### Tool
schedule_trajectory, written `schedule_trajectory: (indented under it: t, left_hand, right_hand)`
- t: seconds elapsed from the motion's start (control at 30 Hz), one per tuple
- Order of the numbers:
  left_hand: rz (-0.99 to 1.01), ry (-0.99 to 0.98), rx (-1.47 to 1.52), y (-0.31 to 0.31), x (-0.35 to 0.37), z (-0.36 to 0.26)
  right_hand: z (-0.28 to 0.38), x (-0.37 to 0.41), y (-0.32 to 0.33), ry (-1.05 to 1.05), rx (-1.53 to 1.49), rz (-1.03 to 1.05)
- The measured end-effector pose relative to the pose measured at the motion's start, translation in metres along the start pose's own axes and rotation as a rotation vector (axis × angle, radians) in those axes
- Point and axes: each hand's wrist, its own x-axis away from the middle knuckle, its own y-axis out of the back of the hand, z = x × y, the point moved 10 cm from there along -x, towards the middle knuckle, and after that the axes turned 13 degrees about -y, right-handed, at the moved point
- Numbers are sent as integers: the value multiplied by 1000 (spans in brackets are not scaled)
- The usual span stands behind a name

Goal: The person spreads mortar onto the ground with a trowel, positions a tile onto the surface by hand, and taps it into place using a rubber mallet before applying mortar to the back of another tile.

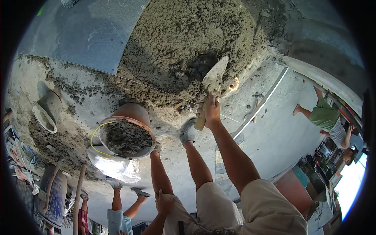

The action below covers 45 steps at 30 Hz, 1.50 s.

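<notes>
My right hand [211,107] is closed around the wooden handle of a trowel [216,74]. The trowel's pointed, mortar-smeared blade reaches over the near right edge of a wet mortar bed [172,43]. My left hand [165,203] lies on my left knee with its fingers stretched out, holding nothing. To the left of my feet stands an orange-rimmed bucket [145,117] with grey mortar [127,138] in it. A thin string [156,89] runs across the near edge of the bed.
Large grey tiles [90,35] adjoin the bed at upper left. Farther left is a second bucket [49,111]. A straight pale bar [266,98] lies to the right. A wheelbarrow [55,194] and people [121,217] are at lower left; another person [329,117] is at far right.
</notes>
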Motion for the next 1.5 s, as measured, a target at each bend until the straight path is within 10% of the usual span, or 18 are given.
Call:
schedule_trajectory:
  t: [0.3, 0.6, 0.73, 0.77, 0.83, 0.87, 0.9, 0.97, 1.1, 1.23, 1.5]
  left_hand:
    - [27, 13, -22, 5, 2, -2]
    - [59, 21, 13, -2, 1, 8]
    - [73, 46, 29, -5, 0, 9]
    - [75, 54, 34, -7, 0, 11]
    - [55, 45, 33, -8, 0, 12]
    - [60, 55, 39, -8, 1, 11]
    - [61, 56, 44, -6, 1, 8]
    - [61, 57, 58, -6, 0, 6]
    - [65, 65, 70, -9, 0, 10]
    - [76, 69, 72, -10, 0, 8]
    - [58, 41, 83, -10, 0, 12]
  right_hand:
    - [72, -35, -167, 94, -39, 203]
    - [122, -8, -94, 696, 1995, -237]
    - [225, -36, -112, 769, 2097, -451]
    - [257, -43, -127, 1150, 2105, -595]
    - [301, -78, -140, 1040, 2069, -604]
    - [321, -121, -147, 1415, 2053, -530]
    - [311, -102, -152, 1408, 2059, -522]
    - [302, -62, -141, 681, 1565, -275]
    - [252, -68, -137, 393, 1203, -16]
    - [166, -33, -111, 176, 1530, 18]
    - [67, -6, -6, 452, 1824, -140]
